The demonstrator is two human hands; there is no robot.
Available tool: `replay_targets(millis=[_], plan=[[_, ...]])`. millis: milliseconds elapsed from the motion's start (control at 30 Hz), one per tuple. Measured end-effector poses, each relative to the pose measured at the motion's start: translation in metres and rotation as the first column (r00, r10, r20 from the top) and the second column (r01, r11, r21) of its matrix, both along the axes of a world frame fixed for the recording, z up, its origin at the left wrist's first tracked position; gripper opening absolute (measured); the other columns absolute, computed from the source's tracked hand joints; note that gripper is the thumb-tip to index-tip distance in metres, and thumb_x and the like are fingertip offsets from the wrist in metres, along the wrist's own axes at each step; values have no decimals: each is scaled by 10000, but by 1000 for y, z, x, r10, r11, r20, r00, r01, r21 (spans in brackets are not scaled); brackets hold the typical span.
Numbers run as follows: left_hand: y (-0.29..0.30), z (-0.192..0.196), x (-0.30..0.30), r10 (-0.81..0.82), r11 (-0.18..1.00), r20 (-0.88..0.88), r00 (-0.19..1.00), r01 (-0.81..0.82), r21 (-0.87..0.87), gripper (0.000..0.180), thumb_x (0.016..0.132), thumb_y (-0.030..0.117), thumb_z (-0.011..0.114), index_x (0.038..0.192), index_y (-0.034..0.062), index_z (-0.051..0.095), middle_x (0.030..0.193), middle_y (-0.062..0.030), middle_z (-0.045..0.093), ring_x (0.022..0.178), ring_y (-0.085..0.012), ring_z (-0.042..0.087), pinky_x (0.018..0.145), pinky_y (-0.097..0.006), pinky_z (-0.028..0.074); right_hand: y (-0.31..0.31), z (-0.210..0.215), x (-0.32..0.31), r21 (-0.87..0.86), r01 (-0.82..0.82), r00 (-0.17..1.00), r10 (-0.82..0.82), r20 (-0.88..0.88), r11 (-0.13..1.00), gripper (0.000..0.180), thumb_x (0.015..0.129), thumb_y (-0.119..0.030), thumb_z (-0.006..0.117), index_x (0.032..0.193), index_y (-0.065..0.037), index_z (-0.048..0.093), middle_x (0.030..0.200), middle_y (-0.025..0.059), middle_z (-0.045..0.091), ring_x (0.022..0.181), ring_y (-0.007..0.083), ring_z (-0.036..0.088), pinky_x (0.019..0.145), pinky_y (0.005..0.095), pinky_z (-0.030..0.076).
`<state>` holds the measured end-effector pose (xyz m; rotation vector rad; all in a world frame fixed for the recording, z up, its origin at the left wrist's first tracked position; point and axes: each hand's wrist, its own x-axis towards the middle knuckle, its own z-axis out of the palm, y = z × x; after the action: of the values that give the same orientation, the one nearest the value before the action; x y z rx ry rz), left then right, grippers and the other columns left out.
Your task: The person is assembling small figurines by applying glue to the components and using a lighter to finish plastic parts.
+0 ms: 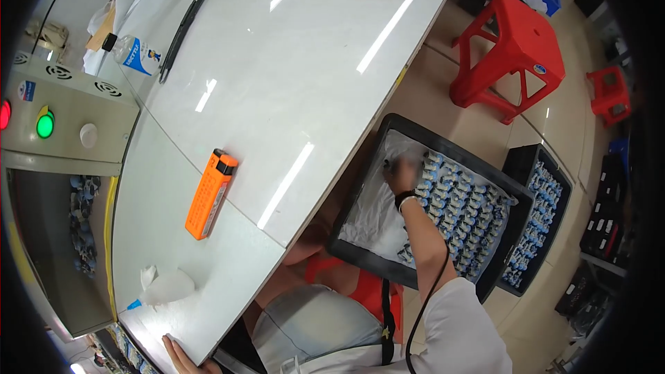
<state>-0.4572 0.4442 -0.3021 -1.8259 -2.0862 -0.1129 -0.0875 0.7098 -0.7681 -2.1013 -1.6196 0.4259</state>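
My right hand [400, 174] reaches down to the right of the table into a black tray [360, 197] on the floor. The tray is lined with white sheet and holds several small blue-and-white parts [464, 211]. The hand rests at the far end of the rows with its fingers curled; whether it holds a part is hidden. A black band and a black cord sit at that wrist. My left hand [173, 354] lies on the near edge of the white table [291, 76], only partly in view.
An orange rectangular device [210, 194], a black pen [181, 36], a small bottle [131, 52] and a white wad [166, 285] lie on the table. A grey machine with a green button [45, 125] stands left. A second parts tray [540, 218] and red stools [509, 55] are on the floor.
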Motion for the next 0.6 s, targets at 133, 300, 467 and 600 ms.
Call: replay_targets(millis=[133,300,467,600], plan=[[2,2,-4,-20,1000,8,1000,21,-9,458,855,226,357,1168,-95,453,1148,-303,474,1050,-436,483,898,-453,398,-51,41,-29,-260,446,290,-413,-864,857,328,689,-138,662,941,-21,485,758,82,531,654,148,520,517,313,419],[-8,3,-13,-3,999,50,999,5,-47,544,856,306,435,1237,-77,369,1208,-294,424,1126,-411,431,933,-428,372,-114,120,-41,-629,172,-614,-417,-670,758,113,779,-155,595,866,-103,543,750,14,581,694,125,557,544,243,454],[-8,-2,-11,38,999,38,999,-38,5,539,638,-3,441,1170,-85,430,1198,-276,446,1117,-435,431,947,-454,341,-133,278,-81,-139,-147,-788,-201,-583,979,195,755,-124,576,918,-104,472,843,50,489,930,247,512,676,305,492],[-1,9,22,-29,991,488,872,-39,130,647,657,68,532,1256,-52,317,1256,-244,401,1152,-376,414,970,-436,316,-138,375,-122,230,-320,-814,-143,-563,919,348,609,-226,679,826,-103,436,760,28,471,758,145,460,923,394,273]])
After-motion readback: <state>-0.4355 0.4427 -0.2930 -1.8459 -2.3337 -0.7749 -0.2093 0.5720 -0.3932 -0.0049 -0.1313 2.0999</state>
